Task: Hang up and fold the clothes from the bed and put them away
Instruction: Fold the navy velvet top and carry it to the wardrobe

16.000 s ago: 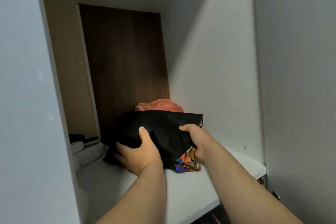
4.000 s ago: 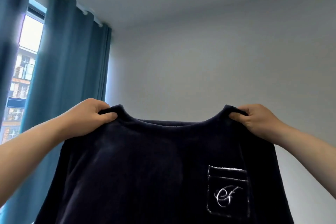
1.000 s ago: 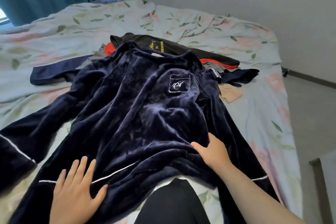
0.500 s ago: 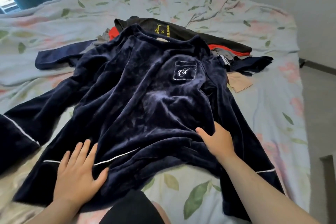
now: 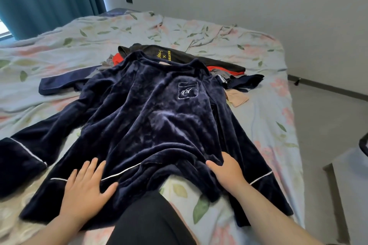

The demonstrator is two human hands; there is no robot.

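While the navy velvet top (image 5: pixel 151 121) lies front-up across the bed (image 5: pixel 199 32), I have both grips on its lower edge. My left grip (image 5: pixel 85 191) is spread flat on the lower left of the cloth, fingers straight and splayed, just beside the white piping (image 5: pixel 119 174); it holds nothing. My right grip (image 5: pixel 227 171) rests palm-down on the lower right with the thumb stretched out and the fingers reaching up against a raised fold (their tips are partly hidden there). It lies on the cloth rather than closing on it.

The one holder noted is the chest pocket (image 5: pixel 188 90), a square patch outlined in pale stitching with a cursive monogram. It lies flat, and I cannot tell its contents.

The velvet is plush and sheened, creased into soft ridges. The sleeve on my left (image 5: pixel 20 155) splays outward and ends in a wide cuff edged in white. Behind the collar sits a heap of other clothes: a black garment with yellow print (image 5: pixel 179 53), something red (image 5: pixel 117 59) and a beige piece (image 5: pixel 237 97) to the right. The bed's cover is pale and rumpled, printed with leaves and pink blossoms.

Four seconds back the top was held aloft by its shoulders; it is now down and spread. Half a second back both grips were on these same parts of the hem.
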